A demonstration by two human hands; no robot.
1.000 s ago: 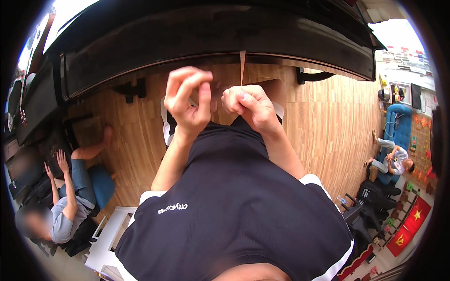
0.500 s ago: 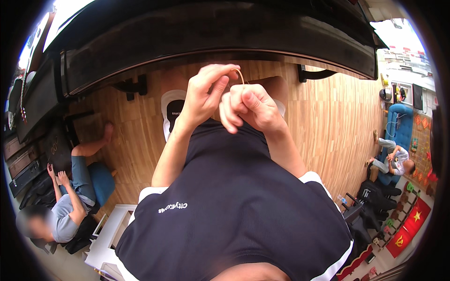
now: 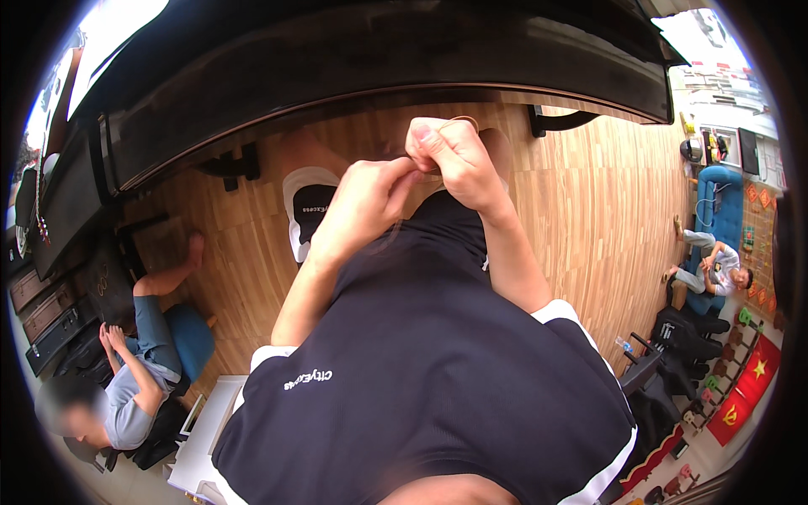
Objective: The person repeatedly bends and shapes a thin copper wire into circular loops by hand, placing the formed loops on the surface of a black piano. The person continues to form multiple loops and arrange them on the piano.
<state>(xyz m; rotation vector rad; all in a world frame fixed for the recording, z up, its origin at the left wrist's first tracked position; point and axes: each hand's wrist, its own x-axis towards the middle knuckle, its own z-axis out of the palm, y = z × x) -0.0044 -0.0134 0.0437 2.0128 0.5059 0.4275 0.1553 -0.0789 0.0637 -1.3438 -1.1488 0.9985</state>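
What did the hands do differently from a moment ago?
The left hand has dropped lower and moved in beside the right hand, fingertips now meeting it. The thin tan band, stretched up straight a second ago, is now a small loop over the right hand's fingers. Both hands still pinch it in front of the dark shirt. The wooden floor and seated people look unchanged.
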